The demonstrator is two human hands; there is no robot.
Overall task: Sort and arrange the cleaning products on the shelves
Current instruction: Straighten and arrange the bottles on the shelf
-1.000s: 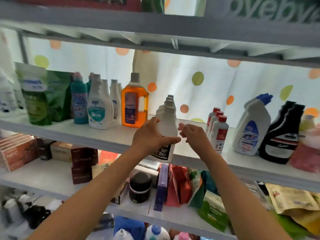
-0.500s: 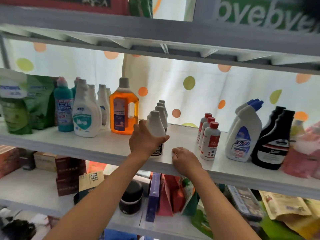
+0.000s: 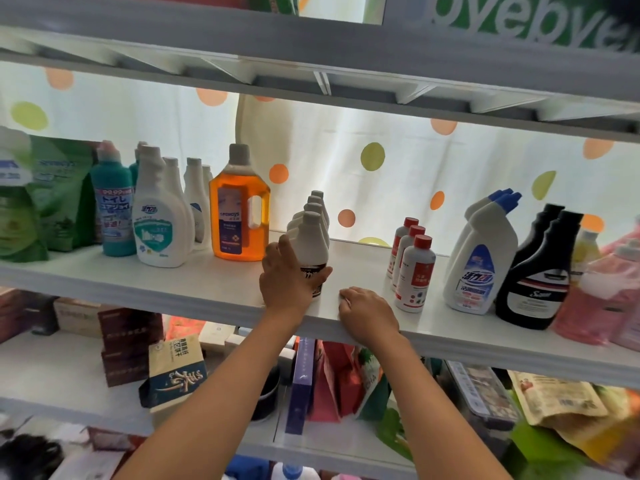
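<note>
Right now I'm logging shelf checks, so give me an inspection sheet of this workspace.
Surface: white shelf, bare patches between bottle groups.
Job's things: a file of white bottles, front one standing near the edge; orange jug; teal bottle; spray refills; red-capped bottles; blue-capped bottles; black bottles; green pouches; pink bottles.
Clutter: boxes and packets crowded on the shelf below.
Grippers: left hand holds the front white bottle; right hand rests on the shelf edge, fingers curled, holding nothing.
Cables: nothing seen.
Surroundings: dotted curtain behind; another shelf above.
</note>
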